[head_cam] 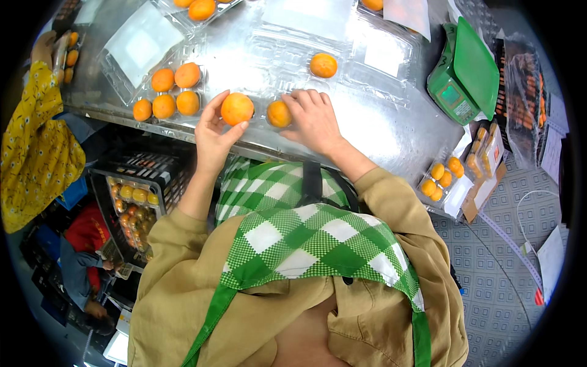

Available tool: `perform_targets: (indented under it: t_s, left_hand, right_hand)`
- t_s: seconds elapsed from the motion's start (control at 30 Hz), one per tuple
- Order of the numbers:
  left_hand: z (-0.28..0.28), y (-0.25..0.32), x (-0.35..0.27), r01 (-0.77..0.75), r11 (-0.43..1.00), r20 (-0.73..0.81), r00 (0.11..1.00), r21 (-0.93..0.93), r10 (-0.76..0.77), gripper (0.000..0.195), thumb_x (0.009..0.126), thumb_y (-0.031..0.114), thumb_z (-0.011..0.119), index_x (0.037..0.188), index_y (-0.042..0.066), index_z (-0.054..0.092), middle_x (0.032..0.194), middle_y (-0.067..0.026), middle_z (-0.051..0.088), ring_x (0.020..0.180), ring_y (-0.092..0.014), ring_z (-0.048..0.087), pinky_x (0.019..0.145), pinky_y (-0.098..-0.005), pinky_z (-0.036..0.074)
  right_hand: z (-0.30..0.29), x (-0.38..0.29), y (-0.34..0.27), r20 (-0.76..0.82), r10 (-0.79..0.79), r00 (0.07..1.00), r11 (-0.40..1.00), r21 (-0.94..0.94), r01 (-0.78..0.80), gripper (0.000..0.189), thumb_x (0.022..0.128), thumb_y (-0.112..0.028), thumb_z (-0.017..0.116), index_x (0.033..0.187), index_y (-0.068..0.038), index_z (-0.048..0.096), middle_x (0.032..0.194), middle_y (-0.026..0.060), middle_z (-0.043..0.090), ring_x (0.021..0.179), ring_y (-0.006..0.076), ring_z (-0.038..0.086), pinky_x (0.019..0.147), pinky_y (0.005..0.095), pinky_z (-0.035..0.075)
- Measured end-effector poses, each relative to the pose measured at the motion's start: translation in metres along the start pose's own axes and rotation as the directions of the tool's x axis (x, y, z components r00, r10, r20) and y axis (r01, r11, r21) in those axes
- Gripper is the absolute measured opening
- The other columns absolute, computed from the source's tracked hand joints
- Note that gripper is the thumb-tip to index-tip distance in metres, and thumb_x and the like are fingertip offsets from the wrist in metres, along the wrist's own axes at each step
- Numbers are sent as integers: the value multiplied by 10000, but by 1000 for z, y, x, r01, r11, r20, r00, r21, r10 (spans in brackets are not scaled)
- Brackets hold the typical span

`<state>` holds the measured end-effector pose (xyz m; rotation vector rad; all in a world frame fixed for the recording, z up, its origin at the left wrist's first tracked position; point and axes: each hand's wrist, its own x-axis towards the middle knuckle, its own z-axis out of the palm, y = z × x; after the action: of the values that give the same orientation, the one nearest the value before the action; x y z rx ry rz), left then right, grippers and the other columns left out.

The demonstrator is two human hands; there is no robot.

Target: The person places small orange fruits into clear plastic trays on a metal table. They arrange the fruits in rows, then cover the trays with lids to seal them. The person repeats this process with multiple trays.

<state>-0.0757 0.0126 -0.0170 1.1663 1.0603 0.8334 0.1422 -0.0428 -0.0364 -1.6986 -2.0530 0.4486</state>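
My left hand (216, 128) holds a round orange fruit (237, 109) between fingers and thumb, above the metal table's near edge. Just to its right, my right hand (315, 120) has its fingers around the side of another orange fruit (279, 114), low over a clear plastic tray. Beyond that hand, a single orange fruit (323, 65) sits in a clear clamshell tray. Left of my hands, several orange fruits (163, 106) stand in two rows in a clear tray, whose lid (140, 46) has a white sheet on it.
At the right stands a green weighing scale (463, 78). Packed fruit trays (442, 179) lie at the right table corner. A black plastic crate (137, 169) with packed fruit is below the left edge. A co-worker's yellow sleeve (36, 147) reaches in at far left; another person is lower left.
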Motion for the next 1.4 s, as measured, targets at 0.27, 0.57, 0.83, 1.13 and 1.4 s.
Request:
perform_targets:
  t_s: [0.27, 0.57, 0.83, 1.13, 1.4]
  left_hand:
    - [-6, -1, -7, 91, 986, 13, 996, -141, -90, 619, 738, -22, 705, 1292, -40, 428, 1220, -128, 519, 1117, -189, 522, 969, -329, 418]
    - [-6, 1, -12, 144, 961, 49, 989, -236, -136, 598, 743, -64, 669, 1288, -47, 423, 1224, -130, 512, 1123, -204, 521, 980, -343, 416]
    - [-3, 2, -9, 135, 975, 91, 989, -178, -120, 599, 744, -61, 658, 1293, -44, 420, 1223, -128, 512, 1115, -199, 520, 969, -330, 416]
    - [12, -8, -8, 92, 988, 215, 974, -122, -64, 573, 786, -9, 604, 1317, -46, 391, 1252, -132, 488, 1142, -221, 499, 994, -344, 388]
    - [54, 5, -5, 161, 987, 325, 933, 7, -154, 595, 740, -31, 567, 1315, -36, 412, 1222, -110, 494, 1118, -212, 499, 987, -340, 383]
  right_hand:
    - [0, 1, -1, -23, 283, 959, 762, 612, -210, 550, 638, -81, 778, 1113, -53, 503, 1055, 82, 539, 1007, 230, 536, 908, 346, 417]
    - [-30, 4, -17, 138, 358, 923, 21, 988, -156, 640, 728, 40, 680, 1267, -59, 349, 1177, 72, 492, 1116, 166, 499, 972, 328, 406]
    - [-44, -8, -14, 155, 328, 932, -112, 986, -125, 627, 759, -19, 670, 1291, -88, 346, 1171, 76, 494, 1072, 202, 530, 901, 330, 445]
    - [-86, -142, 62, 124, 719, 684, -368, 902, 224, 641, 700, -318, 740, 1217, -97, 432, 1061, 102, 554, 858, 201, 575, 730, 305, 487]
    - [-138, -364, 133, -579, 798, -168, 445, 754, -483, 523, 709, -71, 743, 1177, -18, 517, 1029, 76, 595, 916, 165, 574, 783, 284, 480]
